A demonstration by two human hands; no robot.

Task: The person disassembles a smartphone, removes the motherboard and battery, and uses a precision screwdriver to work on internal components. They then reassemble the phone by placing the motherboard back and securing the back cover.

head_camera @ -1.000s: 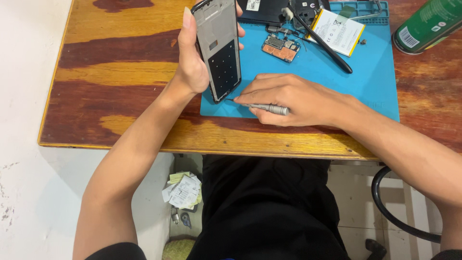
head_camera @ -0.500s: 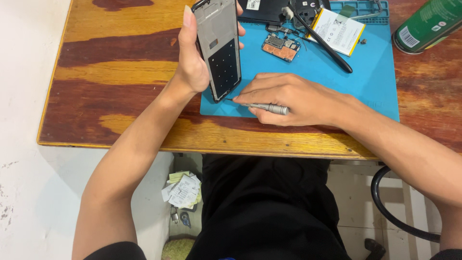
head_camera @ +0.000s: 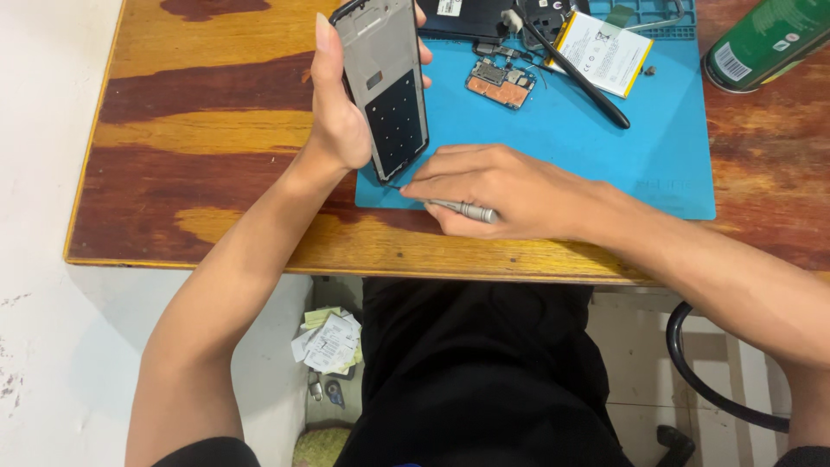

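Note:
My left hand (head_camera: 339, 112) grips an opened phone frame (head_camera: 385, 86), grey with a dark lower panel, held upright with its bottom corner touching the blue work mat (head_camera: 605, 156). My right hand (head_camera: 510, 186) rests on the mat's near edge and holds a thin metal screwdriver (head_camera: 458, 208). Its tip points at the bottom corner of the frame.
A small orange circuit board (head_camera: 500, 84), a white battery (head_camera: 605, 52), a black tool (head_camera: 579, 78) and a dark phone part (head_camera: 471, 17) lie at the mat's far side. A green can (head_camera: 765, 39) lies at the wooden table's (head_camera: 199, 130) right. Crumpled papers (head_camera: 328, 342) sit on the floor.

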